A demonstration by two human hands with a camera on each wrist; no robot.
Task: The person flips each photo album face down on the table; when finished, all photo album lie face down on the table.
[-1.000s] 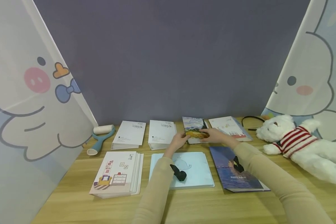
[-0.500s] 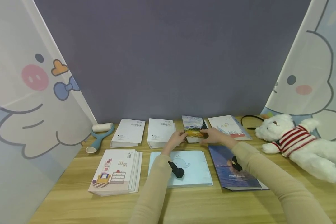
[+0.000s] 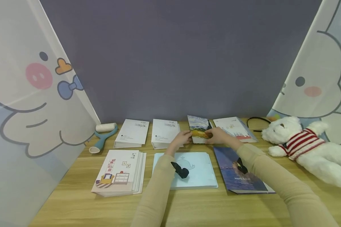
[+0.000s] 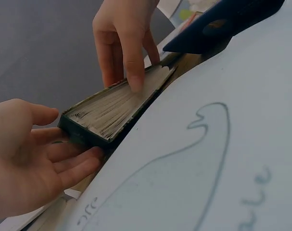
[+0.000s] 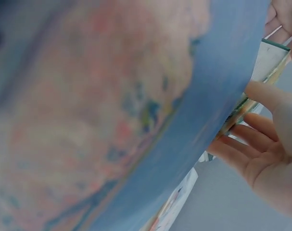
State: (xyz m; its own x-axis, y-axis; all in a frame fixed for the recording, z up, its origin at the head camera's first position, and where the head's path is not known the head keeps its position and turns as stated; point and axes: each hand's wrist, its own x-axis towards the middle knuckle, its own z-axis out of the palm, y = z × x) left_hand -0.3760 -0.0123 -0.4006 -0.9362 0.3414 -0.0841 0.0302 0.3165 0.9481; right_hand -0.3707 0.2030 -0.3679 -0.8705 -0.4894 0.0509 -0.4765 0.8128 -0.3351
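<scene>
A thick photo album (image 3: 199,127) with a painted landscape cover and green spine lies in the back row of the table. In the left wrist view its page edges (image 4: 112,110) face the camera. My left hand (image 3: 182,138) is at its spine side. Its fairly straight fingers touch the spine near the lower corner, and the thumb is beside the cover's edge. My right hand (image 3: 218,136) grips the opposite side, thumb on the page edges and fingers along the far side. In the right wrist view a blue album (image 5: 222,82) hides much of the painted one.
White books (image 3: 132,132) stand left of the painted album, and a white illustrated one (image 3: 233,127) right of it. A light blue whale album (image 3: 193,176) and blue photo album (image 3: 238,176) lie beneath my forearms. A lint roller (image 3: 102,138) and teddy bear (image 3: 307,143) flank them.
My left thumb has shifted off the cover toward the album's left edge. The painted album has slid back very slightly. My right hand keeps its hold, and the head view has shifted a little.
</scene>
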